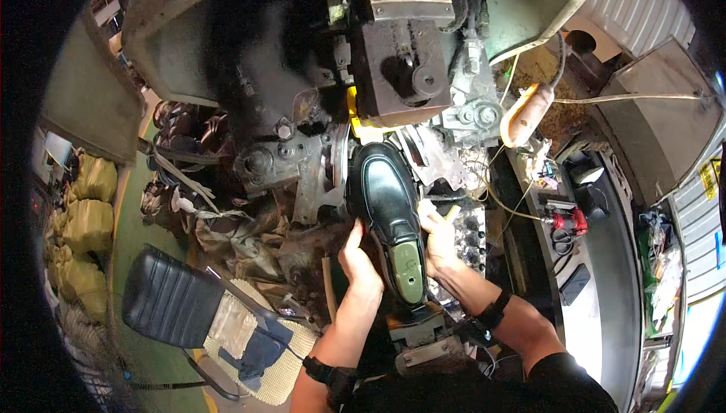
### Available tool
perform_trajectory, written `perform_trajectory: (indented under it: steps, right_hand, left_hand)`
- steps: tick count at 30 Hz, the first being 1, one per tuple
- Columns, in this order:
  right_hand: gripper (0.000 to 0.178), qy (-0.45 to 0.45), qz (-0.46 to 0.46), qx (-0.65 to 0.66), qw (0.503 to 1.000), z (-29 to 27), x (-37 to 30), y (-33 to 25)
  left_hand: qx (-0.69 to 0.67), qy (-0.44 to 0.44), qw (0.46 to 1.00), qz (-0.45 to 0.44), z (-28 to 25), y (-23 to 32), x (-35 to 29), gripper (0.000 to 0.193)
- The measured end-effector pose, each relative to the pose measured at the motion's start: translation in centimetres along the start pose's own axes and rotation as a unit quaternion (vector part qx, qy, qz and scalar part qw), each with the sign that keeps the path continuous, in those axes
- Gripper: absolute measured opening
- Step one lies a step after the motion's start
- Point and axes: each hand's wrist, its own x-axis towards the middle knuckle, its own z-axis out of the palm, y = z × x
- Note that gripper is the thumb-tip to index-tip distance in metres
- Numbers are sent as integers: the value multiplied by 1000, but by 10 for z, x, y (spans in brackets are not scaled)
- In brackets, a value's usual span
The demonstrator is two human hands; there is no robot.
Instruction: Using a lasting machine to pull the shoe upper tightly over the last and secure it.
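Note:
A black leather slip-on shoe lies lengthwise in the middle of the machine, toe pointing away from me. A green shoe last fills its heel end and shows through the opening. My left hand grips the shoe's left side, its fingertips partly hidden below the edge. Against the right side my right hand closes on the shoe near its middle. Something pale yellow shows at the right fingertips; I cannot make out what it is. The toe sits between the machine's metal side jaws.
A dark machine head hangs over the toe. To the right are a handheld lamp, a red power tool and a phone on a bench. A black-backed chair stands at the left.

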Motion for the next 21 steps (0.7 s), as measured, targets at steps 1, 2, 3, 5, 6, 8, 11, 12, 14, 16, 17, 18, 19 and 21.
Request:
perform_trajectory:
  steps: [1,2,3,5,6,8,11,12,14,16,17,18,19,21]
  right_hand:
    - [19,-2,-14,-21,1000,-2,3,2]
    - [21,29,-19,-52,998,-2,5,3]
    - [23,1,-39,-50,998,-1,6,4]
    - [29,51,-40,-57,996,6,5,4]
    - [28,22,-49,-39,998,10,3,2]
    - [27,-1,-35,26,999,19,-4,-3]
    - [36,24,-13,8,1000,28,-10,-8]
    - [38,15,-6,6,1000,28,-10,-9]
    - [41,1,10,28,1000,25,-9,-9]
    - [39,-20,11,36,999,21,-5,-7]
    - [38,-32,12,43,998,19,-4,-6]
    - [37,-27,19,52,998,17,-4,-5]
    - [37,-33,17,36,999,15,-3,-4]
    - [37,-25,32,28,999,14,-3,-4]
  left_hand:
    - [1,-6,1000,6,-2,-2,3,30]
    - [22,5,1000,16,-4,-3,6,30]
    - [44,17,999,26,-5,-4,8,30]
    - [85,41,994,46,-6,-6,11,30]
    - [104,54,991,57,-6,-7,11,30]
    - [123,63,988,66,-5,-7,11,31]
    - [116,68,990,51,-3,-7,11,32]
    - [109,74,990,42,-3,-6,11,32]
    - [91,66,993,22,-4,-5,12,34]
    - [64,26,998,6,-5,-4,14,37]
    - [56,28,998,-9,-6,-5,15,41]
    - [57,24,998,-10,-7,-5,16,42]
    - [57,19,998,-10,-9,-5,17,44]
    - [53,1,998,-16,-11,-7,20,46]
